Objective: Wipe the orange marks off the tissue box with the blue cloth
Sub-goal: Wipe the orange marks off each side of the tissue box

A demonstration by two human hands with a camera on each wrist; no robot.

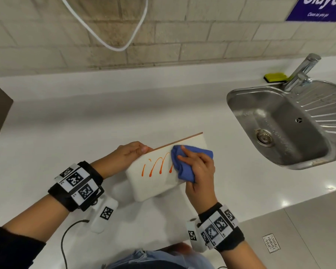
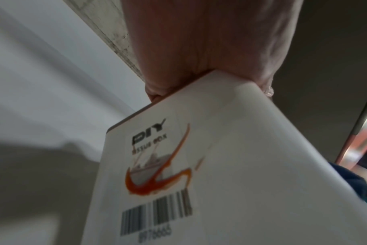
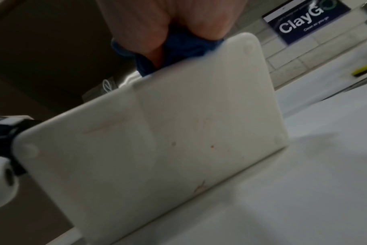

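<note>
Head view, item one: we recorded a white tissue box (image 1: 155, 177) tipped up on the white counter (image 1: 66, 123), one long face turned toward us and a thin brown edge along its far top side. On that face we counted several orange marks (image 1: 153, 167), looping strokes running across the middle; the rightmost stroke ran under the blue cloth (image 1: 184, 167). The cloth was bunched and lay pressed on the right half of the face. Our right hand (image 1: 200, 171) gripped it, fingers curled into the folds, the forefinger stretched out along the top of the cloth. Our left hand (image 1: 132, 152) clamped the box's upper left corner, thumb on the near side and fingers wrapped over the edge. In the left wrist view we noted the box's end face, which bore a label (image 2: 157, 174) with a printed barcode and a further smear of orange across it. In the right wrist view we noted the box's underside, pale and faintly stained, with the cloth showing between the fingers at its top edge. Both wrists wore black bands with printed marker squares. Beyond the box, to the right, we listed a steel sink (image 1: 279, 123) with a tap (image 1: 303, 72), a yellow-green sponge (image 1: 275, 77) behind it, a tiled wall, a hanging white cable (image 1: 109, 41) and a blue sign (image 1: 318, 8).
</note>
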